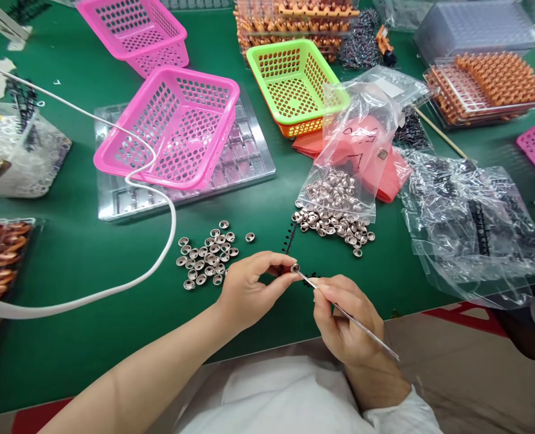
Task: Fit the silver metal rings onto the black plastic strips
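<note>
A: Person w/ two bare hands working at a green tabletop point(86, 253). What's the left hand point(249, 289) doing?

B: Left grip is pinching a small metal ring point(295, 267) btwn thumb & fingertips, just above the tabletop's near edge. Something small & dark is showing behind the ring; can't tell what.

A: And the right hand point(344, 325)?

B: Right grip is clenching thin metal tweezers point(348, 316), tip touching the ring. The tool's back end is pointing toward the person's white sleeve point(398, 416).

A: Where are the rest of the parts lying?

B: Taking the ring as landmark: a loose cluster of rings point(206, 256) is lying just left of it; a bigger pile point(335, 220) is spilling from a clear bag point(353, 144) just beyond & right of it. A pink basket point(172, 126) is sitting on a clear tray point(244, 163) farther back-left, a green basket point(294, 81) well behind. A white cable point(158, 253) is curving across at left. Crumpled clear bags point(470, 229) are lying well to the right.
</note>
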`<act>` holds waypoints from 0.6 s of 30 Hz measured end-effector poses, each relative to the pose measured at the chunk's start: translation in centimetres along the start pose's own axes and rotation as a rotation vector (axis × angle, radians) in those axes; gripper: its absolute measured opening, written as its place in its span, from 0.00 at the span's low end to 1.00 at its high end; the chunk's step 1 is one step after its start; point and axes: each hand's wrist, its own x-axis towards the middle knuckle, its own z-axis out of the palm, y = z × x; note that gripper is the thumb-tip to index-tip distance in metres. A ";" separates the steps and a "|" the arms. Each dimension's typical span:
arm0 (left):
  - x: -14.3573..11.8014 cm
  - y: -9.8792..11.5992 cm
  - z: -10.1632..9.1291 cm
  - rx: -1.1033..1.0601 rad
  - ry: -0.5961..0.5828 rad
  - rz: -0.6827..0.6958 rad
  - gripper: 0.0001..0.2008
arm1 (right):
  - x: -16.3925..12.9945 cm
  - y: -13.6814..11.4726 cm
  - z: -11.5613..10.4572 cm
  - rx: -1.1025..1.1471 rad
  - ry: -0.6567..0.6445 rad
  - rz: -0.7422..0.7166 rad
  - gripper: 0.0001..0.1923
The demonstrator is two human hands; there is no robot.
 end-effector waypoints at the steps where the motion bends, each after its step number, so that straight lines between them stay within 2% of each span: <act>1: 0.0 0.0 0.1 -0.039 -0.005 -0.035 0.05 | 0.0 0.0 0.0 -0.001 0.002 -0.003 0.18; 7: -0.1 -0.1 0.2 -0.133 -0.022 -0.113 0.05 | 0.1 -0.1 -0.1 0.008 0.029 -0.012 0.18; 18: 0.0 0.1 0.0 -0.138 -0.008 -0.095 0.05 | -0.4 0.1 0.0 0.031 0.041 0.003 0.19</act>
